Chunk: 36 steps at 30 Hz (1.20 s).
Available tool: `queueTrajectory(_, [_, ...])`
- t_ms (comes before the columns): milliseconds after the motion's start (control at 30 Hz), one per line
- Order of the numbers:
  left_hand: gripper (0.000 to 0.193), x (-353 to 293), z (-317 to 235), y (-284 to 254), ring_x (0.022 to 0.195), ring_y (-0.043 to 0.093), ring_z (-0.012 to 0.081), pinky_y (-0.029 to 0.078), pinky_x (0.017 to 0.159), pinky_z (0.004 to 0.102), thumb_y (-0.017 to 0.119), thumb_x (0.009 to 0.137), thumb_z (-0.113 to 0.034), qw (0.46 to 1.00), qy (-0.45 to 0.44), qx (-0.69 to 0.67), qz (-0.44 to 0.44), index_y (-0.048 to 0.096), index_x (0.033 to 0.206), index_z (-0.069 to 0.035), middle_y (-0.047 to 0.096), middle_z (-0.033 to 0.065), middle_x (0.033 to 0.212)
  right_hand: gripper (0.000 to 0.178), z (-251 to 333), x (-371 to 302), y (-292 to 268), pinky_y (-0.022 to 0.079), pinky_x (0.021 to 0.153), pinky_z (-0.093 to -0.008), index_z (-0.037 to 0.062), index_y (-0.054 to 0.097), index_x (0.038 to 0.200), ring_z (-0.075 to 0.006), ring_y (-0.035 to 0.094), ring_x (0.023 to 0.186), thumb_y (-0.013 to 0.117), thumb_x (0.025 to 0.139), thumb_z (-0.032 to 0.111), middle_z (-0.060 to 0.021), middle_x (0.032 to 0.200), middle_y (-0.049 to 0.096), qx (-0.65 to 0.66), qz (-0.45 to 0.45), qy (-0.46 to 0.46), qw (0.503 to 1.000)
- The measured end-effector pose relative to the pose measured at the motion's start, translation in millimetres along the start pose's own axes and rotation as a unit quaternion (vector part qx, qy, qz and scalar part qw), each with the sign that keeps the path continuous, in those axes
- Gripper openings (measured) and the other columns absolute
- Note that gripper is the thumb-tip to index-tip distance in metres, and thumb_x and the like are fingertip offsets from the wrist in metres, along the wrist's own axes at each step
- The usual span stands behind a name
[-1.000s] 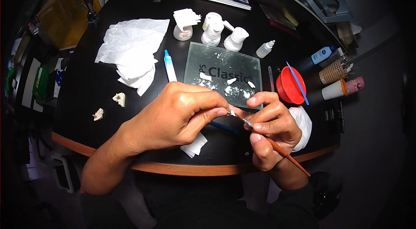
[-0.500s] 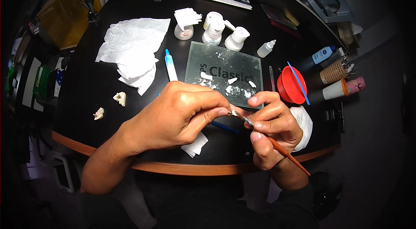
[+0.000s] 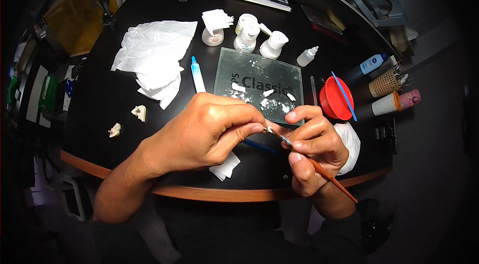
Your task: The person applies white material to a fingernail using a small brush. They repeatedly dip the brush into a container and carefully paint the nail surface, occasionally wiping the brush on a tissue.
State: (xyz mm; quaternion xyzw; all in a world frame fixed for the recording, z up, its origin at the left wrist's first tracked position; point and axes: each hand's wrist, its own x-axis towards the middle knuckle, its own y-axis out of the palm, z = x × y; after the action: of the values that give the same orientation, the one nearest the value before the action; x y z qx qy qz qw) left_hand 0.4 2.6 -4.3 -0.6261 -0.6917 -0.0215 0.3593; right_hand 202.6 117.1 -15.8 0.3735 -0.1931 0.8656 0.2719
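Note:
Over the near middle of the desk, my left hand (image 3: 214, 132) is closed in a pinch at a tiny white piece (image 3: 270, 129). A dark bit shows at the fingertips; the rest of the grip is hidden. My right hand (image 3: 314, 149) holds a paintbrush (image 3: 325, 173) with a reddish-brown handle and metal ferrule. Its tip meets the white piece or lies very close to it. Just beyond both hands is a glass slab (image 3: 264, 72) bearing white lumps (image 3: 238, 87) and smeared white paste. White tissue (image 3: 348, 146) shows behind my right hand.
White jars (image 3: 245, 39) and a small dropper bottle (image 3: 307, 56) stand behind the slab. A red bowl (image 3: 335, 98) with a blue stick (image 3: 344, 95) across it is on the right. Paper sheets (image 3: 154, 47), a blue-and-white tube (image 3: 197, 75) and two beige dental model pieces (image 3: 139, 113) lie left.

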Motion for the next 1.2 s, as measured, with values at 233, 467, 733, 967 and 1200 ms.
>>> queueTrajectory(233, [0.005,1.2,-1.4,-0.2,0.068,0.069,0.0231,0.051,0.059,0.0317,0.069,0.091,0.003,1.000,0.001,-0.001,0.001,0.071,0.095,0.003,0.071,0.0122,0.081,0.016,1.1,1.4,-0.9,0.066,0.089,-0.0474,-0.0040,0.063,0.095,-0.0329,0.062,0.106,0.060,0.080,-0.010,-0.0167,0.087,0.064,-0.006,0.003,0.000,1.000])
queueTrajectory(467, [0.005,0.1,-1.8,-0.7,0.067,0.069,0.0229,0.051,0.058,0.0312,0.069,0.091,0.003,1.000,0.003,0.003,-0.004,0.071,0.095,0.003,0.071,0.0120,0.081,0.017,3.0,5.4,-0.6,0.066,0.089,-0.0477,-0.0039,0.062,0.095,-0.0327,0.062,0.106,0.059,0.080,-0.010,-0.0167,0.087,0.063,-0.018,0.018,-0.014,1.000])
queueTrajectory(733, [0.008,2.0,-3.2,-1.6,0.061,0.063,0.0196,0.046,0.055,0.0309,0.073,0.089,0.003,1.000,0.008,-0.009,-0.002,0.075,0.097,0.001,0.066,0.0097,0.074,0.018,6.3,1.1,0.5,0.064,0.091,-0.0470,-0.0026,0.063,0.095,-0.0323,0.063,0.105,0.060,0.078,-0.008,-0.0154,0.086,0.063,0.019,-0.015,0.003,1.000])
queueTrajectory(967, [0.008,2.1,-5.0,-2.5,0.063,0.063,0.0189,0.046,0.056,0.0306,0.075,0.089,0.002,1.000,-0.001,-0.015,0.007,0.076,0.096,0.001,0.067,0.0094,0.075,0.023,8.5,2.8,-7.3,0.062,0.090,-0.0443,0.0008,0.064,0.095,-0.0324,0.065,0.102,0.064,0.073,-0.007,-0.0117,0.085,0.065,-0.047,0.025,-0.024,0.998])
queueTrajectory(1200, [0.009,3.0,-6.4,-3.6,0.066,0.067,0.0229,0.049,0.057,0.0334,0.073,0.090,-0.001,1.000,-0.019,-0.004,0.020,0.075,0.098,-0.001,0.069,0.0105,0.078,0.026,8.5,6.6,-5.6,0.061,0.088,-0.0436,0.0012,0.065,0.094,-0.0331,0.066,0.100,0.064,0.070,-0.009,-0.0115,0.086,0.066,-0.060,0.036,-0.042,0.997])
